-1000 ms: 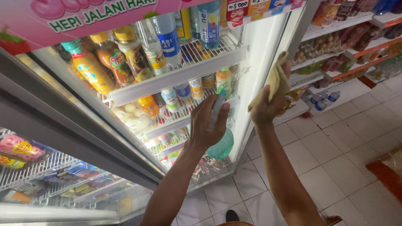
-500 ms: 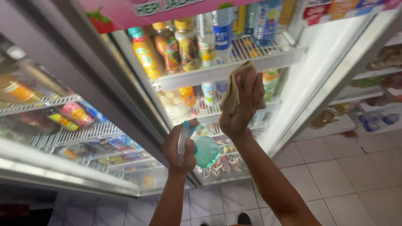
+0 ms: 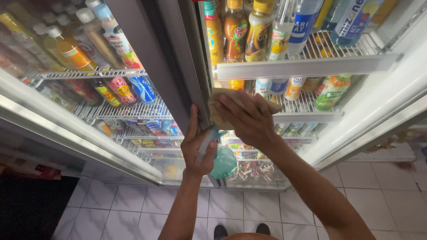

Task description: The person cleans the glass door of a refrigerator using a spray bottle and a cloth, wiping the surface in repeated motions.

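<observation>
- Two bare hands work at the middle post [image 3: 180, 84] of a glass-fronted drinks fridge, seen from above.
- Right hand [image 3: 249, 119] lies flat on a tan cloth [image 3: 222, 109], fingers side by side and a little bent, pressing the cloth against the edge of the post just below a white shelf rail [image 3: 307, 67].
- Left hand [image 3: 198, 144] is wrapped around the neck of a spray bottle [image 3: 222, 162]; its thumb and fingers curl round the pale trigger head, while the forefinger points up along the post.
- Spray bottle hangs below the left hand, its green round body just under the cloth and in front of the lowest shelves.
- Tall bottles of drink [image 3: 260, 29] stand in a row on the top shelf on the right; smaller bottles [image 3: 331, 91] sit on the shelf beneath.
- More bottles [image 3: 71, 49] show behind the left glass door [image 3: 66, 115].
- White tiled floor [image 3: 249, 209] lies below, with the tips of dark shoes [image 3: 240, 230] at the bottom edge.
</observation>
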